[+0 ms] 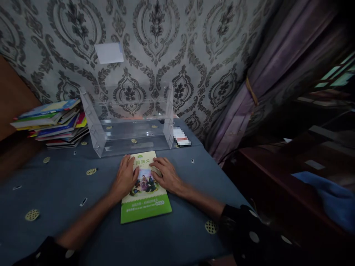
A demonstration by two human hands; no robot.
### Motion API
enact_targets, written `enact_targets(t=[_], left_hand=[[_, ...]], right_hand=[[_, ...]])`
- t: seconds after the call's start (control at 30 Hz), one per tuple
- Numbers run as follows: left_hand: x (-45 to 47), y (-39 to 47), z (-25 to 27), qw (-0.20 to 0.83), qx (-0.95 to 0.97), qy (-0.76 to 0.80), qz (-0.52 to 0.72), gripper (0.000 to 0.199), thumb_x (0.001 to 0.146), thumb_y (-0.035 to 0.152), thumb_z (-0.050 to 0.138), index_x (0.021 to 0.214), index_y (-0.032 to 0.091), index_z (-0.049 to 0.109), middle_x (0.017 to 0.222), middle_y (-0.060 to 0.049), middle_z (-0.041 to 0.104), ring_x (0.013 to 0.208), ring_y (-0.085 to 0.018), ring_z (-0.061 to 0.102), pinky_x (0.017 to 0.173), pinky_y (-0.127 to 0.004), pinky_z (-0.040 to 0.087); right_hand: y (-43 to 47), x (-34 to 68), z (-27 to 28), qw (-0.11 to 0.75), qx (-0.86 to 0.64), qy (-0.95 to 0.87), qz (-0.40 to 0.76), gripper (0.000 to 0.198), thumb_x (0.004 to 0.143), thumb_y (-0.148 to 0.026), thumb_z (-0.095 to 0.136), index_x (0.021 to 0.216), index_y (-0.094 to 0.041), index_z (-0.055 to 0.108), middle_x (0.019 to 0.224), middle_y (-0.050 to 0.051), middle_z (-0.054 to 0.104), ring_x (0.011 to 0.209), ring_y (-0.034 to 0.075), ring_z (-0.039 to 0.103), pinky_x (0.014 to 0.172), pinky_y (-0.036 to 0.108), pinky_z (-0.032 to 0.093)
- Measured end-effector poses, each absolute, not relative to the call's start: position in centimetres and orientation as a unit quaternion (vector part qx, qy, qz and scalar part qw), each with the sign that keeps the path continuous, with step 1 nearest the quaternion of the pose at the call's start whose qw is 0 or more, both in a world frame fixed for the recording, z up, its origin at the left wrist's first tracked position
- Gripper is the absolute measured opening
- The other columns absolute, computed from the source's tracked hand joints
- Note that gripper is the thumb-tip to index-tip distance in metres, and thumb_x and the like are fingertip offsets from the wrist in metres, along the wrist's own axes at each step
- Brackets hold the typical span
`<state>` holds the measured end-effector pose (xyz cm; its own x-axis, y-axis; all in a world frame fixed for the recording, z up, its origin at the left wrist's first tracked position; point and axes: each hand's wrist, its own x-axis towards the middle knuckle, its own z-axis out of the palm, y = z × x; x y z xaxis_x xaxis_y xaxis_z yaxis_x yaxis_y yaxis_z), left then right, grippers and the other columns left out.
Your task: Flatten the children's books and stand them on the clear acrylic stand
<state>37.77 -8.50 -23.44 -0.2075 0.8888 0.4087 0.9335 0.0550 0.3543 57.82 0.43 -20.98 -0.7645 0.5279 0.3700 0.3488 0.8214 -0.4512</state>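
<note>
A green and cream paperback book (146,210) with a colourful picture on its cover lies flat on the blue tablecloth, front side up. My left hand (126,177) rests along its left edge, fingers stretched towards the top. On the opposite edge lies my right hand (168,175), its fingers spread over the upper right of the cover. Both hands touch the book without wrapping round it, and they hide parts of the title and sides. Just beyond the book stands a clear plastic rack (130,138) with several tiers.
A stack of books (55,123) sits at the back left. Right of the rack lies a small white and red item (181,137), blurred out. The patterned wall, with a white card (109,53), rises behind. A purple curtain (257,77) hangs beyond the table's right edge.
</note>
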Motion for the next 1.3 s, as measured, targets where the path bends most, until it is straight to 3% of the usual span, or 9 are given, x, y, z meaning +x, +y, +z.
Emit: enact_targets(t=[0.13,0.27,0.57,0.77,1.1,1.3], left_hand=[[37.9,-8.9,-22.6,0.05,-0.645,-0.714,-0.269,0.044,0.098,0.035,0.038,0.134,0.013,0.049,0.141,-0.021,0.052,0.137,-0.035,0.044,0.112,-0.055,0.04],[37.2,-8.9,-21.4,0.061,-0.664,-0.703,-0.247,0.04,0.099,0.033,0.037,0.128,0.012,0.053,0.131,-0.02,0.058,0.125,-0.034,0.052,0.107,-0.052,0.045],[36.9,-8.8,-20.3,0.049,-0.641,-0.737,-0.208,0.029,0.093,0.016,0.038,0.118,0.016,0.052,0.112,-0.015,0.065,0.109,-0.03,0.061,0.092,-0.046,0.05],[37.4,-8.9,-19.4,0.067,-0.641,-0.749,-0.155,0.032,0.091,0.014,0.037,0.12,0.016,0.051,0.116,-0.016,0.065,0.109,-0.031,0.061,0.089,-0.046,0.048],[37.2,-8.8,-19.8,0.091,-0.658,-0.733,-0.145,0.038,0.092,0.017,0.037,0.123,0.015,0.058,0.132,-0.018,0.063,0.123,-0.033,0.059,0.097,-0.051,0.048],[37.1,-8.8,-20.2,0.085,-0.678,-0.716,-0.141,0.043,0.096,0.021,0.033,0.129,0.01,0.058,0.14,-0.02,0.059,0.132,-0.034,0.054,0.113,-0.055,0.038]], right_hand=[[0.3,57.8,-20.3,0.225,-0.24,-0.932,0.151,0.029,0.093,-0.021,0.055,0.12,-0.014,0.065,0.128,0.018,0.062,0.12,0.03,0.054,0.102,0.05,0.046],[-0.1,56.1,-19.0,0.187,-0.212,-0.955,0.086,0.03,0.094,-0.017,0.053,0.122,-0.013,0.064,0.134,0.018,0.061,0.133,0.034,0.045,0.111,0.056,0.037],[-0.2,50.7,-19.3,0.133,-0.125,-0.979,0.085,0.043,0.101,-0.018,0.044,0.142,-0.005,0.048,0.149,0.019,0.051,0.143,0.028,0.041,0.119,0.047,0.033],[0.4,51.2,-19.8,0.138,-0.151,-0.975,0.09,0.048,0.103,-0.026,0.043,0.144,-0.002,0.045,0.151,0.022,0.047,0.146,0.029,0.038,0.12,0.048,0.033],[2.3,55.4,-20.4,0.148,-0.237,-0.955,0.102,0.048,0.103,-0.027,0.038,0.145,-0.006,0.047,0.151,0.022,0.047,0.146,0.031,0.039,0.119,0.055,0.034],[3.5,56.7,-21.0,0.173,-0.242,-0.936,0.186,0.048,0.103,-0.029,0.037,0.147,-0.01,0.046,0.153,0.017,0.047,0.147,0.027,0.038,0.122,0.051,0.03]])
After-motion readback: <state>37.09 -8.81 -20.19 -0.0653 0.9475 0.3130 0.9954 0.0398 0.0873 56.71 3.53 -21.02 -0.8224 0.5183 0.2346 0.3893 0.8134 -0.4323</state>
